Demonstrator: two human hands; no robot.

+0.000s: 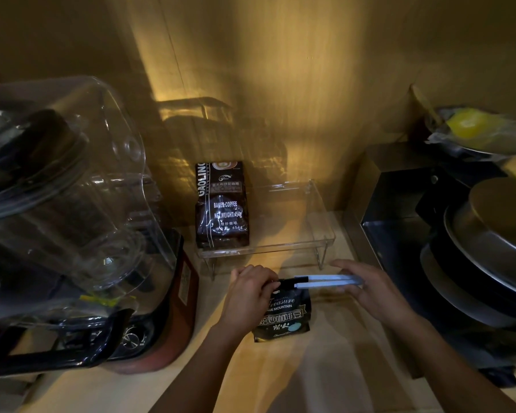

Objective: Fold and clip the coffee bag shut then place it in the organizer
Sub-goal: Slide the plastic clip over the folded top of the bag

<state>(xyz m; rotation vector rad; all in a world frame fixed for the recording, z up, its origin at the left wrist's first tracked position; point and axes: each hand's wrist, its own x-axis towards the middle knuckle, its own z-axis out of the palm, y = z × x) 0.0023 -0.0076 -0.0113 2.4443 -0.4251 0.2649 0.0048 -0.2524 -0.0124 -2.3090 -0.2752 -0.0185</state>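
Where the pale wooden counter lies nearest the camera, a small black coffee bag stands upright between the two forearms, its glossy front printed with "Treasure", "Blue Mountain", a row of white Chinese characters and a pale blue round mark low down. Its top edge is folded over into a flat dark band. The left hand is curled over the left end of that fold, fingers pinching it. The right hand holds the far end of a long white bag clip, whose two bars run side by side along the fold and join at a black hinge near the left hand; whether the bars are fully snapped together I cannot tell. Just behind stands a clear acrylic organizer on thin legs, holding a taller dark "Baked Coffee" bag upright in its left part. A blender under a clear cover sits left; stacked metal pans sit right.
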